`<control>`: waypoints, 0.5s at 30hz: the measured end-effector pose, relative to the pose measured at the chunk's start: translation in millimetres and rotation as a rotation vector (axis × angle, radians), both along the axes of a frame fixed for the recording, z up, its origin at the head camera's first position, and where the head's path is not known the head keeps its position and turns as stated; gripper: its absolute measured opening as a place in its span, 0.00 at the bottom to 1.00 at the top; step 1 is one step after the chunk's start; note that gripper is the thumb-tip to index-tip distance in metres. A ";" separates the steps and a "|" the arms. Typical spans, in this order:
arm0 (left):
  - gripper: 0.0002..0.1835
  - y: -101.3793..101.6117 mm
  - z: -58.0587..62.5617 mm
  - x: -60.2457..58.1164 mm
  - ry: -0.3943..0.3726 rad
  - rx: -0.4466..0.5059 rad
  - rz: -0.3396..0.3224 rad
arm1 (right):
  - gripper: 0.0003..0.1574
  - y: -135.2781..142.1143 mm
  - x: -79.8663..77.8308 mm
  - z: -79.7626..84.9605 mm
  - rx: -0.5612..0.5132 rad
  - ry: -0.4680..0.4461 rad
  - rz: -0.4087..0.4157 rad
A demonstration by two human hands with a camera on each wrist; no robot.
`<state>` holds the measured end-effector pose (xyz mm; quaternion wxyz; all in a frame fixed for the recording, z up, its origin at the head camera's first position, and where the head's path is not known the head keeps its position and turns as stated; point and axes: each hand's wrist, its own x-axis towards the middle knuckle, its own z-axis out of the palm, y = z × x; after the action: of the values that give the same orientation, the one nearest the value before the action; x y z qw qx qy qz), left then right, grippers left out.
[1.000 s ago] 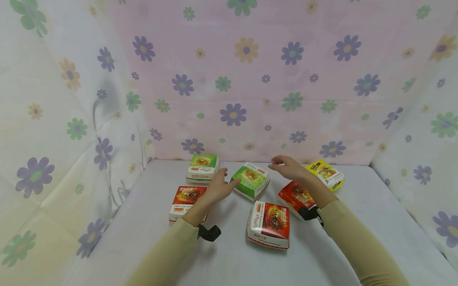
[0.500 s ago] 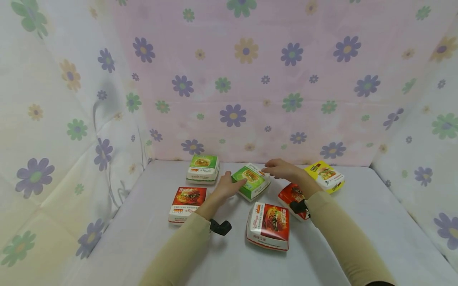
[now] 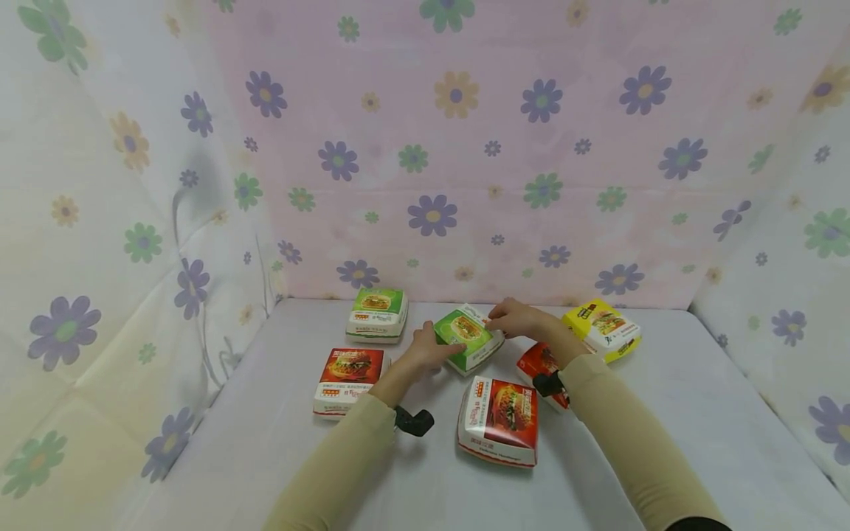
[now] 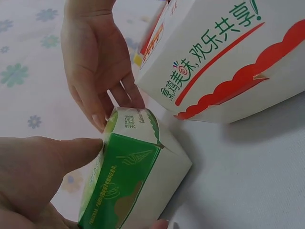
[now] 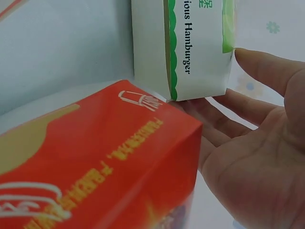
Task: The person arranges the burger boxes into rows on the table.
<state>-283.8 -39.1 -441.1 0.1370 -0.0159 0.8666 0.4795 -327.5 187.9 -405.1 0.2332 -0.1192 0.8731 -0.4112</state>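
A green and white hamburger box (image 3: 468, 332) sits mid-table toward the back, between both hands. My left hand (image 3: 425, 349) holds its left side; in the left wrist view the thumb lies along the top edge and a fingertip shows low on the box's side. From the right, my right hand (image 3: 526, 321) grips the opposite end. In the right wrist view that hand (image 5: 257, 138) has its thumb at the box's upper corner, with the other fingers passing behind the white side (image 5: 200, 62). Parts of the fingers are hidden by the box.
Left of the hands stand another green box (image 3: 376, 310) and a red hamburger box (image 3: 348, 369). A red and white box (image 3: 505, 417) stands nearer. Under the right forearm lies another red box (image 3: 536, 361), beside a yellow box (image 3: 604, 324). Flowered cloth (image 3: 432, 147) walls the table.
The left hand has moved right and the right hand left, both closing in on the middle green hamburger box and taking hold of it. The other boxes stay put.
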 end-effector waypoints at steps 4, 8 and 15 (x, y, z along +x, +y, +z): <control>0.53 0.5 0.1 -1.3 -0.005 -0.005 -0.011 | 0.33 -1.1 -0.4 -1.2 0.005 0.011 -0.007; 0.53 -0.2 0.7 -3.2 -0.014 0.004 -0.020 | 0.32 -1.7 -1.2 -2.8 0.018 0.022 -0.012; 0.50 -2.0 -1.1 -4.5 -0.012 0.044 -0.023 | 0.28 -2.3 3.6 -4.0 0.044 0.025 -0.033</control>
<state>-288.2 -41.1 -442.1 0.1480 -0.0056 0.8552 0.4966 -323.9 185.6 -409.0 0.2182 -0.1049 0.8865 -0.3943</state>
